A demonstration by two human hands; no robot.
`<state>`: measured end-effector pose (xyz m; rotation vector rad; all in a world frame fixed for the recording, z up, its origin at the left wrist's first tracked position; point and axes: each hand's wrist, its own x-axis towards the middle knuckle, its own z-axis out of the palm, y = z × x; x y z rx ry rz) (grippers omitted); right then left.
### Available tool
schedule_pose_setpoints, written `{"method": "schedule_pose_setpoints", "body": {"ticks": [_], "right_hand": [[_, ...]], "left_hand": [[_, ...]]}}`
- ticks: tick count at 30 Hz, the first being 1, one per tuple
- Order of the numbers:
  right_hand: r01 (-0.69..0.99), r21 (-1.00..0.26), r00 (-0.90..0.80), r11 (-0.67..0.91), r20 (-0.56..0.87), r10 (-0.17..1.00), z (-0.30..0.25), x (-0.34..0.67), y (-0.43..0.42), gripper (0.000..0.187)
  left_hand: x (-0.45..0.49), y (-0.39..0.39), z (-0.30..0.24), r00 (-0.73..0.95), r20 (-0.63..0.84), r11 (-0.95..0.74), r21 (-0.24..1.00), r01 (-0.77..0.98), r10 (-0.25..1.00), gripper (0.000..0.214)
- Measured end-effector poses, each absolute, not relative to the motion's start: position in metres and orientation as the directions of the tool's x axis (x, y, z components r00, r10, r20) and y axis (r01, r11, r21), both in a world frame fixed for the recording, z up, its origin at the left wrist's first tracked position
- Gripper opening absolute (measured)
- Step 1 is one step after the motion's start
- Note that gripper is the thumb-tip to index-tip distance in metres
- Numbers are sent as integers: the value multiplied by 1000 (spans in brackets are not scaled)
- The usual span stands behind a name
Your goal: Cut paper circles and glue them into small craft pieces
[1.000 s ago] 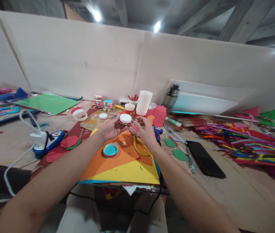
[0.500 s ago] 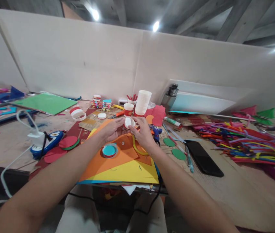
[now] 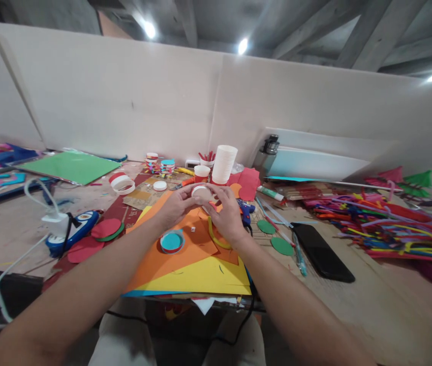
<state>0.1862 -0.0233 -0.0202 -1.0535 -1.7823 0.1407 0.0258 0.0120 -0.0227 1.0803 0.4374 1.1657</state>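
Cup stack just beyond fingers

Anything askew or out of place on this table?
A white paper scrap hangs below the front edge of the table, odd because the coloured sheets lie on top. The white round piece between left hand and right hand is partly hidden, but I see no damage.

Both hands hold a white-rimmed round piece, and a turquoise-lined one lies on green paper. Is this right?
Not the colour: the turquoise-lined piece lies on orange paper, as the head view shows. The left hand and right hand do hold the white-rimmed piece.
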Motion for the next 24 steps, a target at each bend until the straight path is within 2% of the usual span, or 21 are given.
{"method": "schedule_pose_setpoints", "body": {"ticks": [4,8,11,15,20,24], "right_hand": [[524,-615,-31,589,678,735,-23,186,-20,37],[485,-680,3,549,629,777,-25,184,-19,30],[415,-772,46,481,546,836,-27,182,-18,27],[233,-897,91,375,404,910,-28,182,-15,29],[81,-954,116,287,295,948,-24,183,-13,30],[-39,-981,100,191,186,977,-21,184,-12,29]], "left_hand": [[28,13,-22,279,234,-59,852,-519,931,38],[28,12,-21,287,223,-54,866,-497,932,38],[28,13,-23,298,201,-48,892,-449,933,40],[27,14,-25,292,211,-81,912,-403,933,43],[24,12,-22,417,261,-35,878,-477,871,42],[22,10,-19,496,226,64,863,-500,838,41]]}}
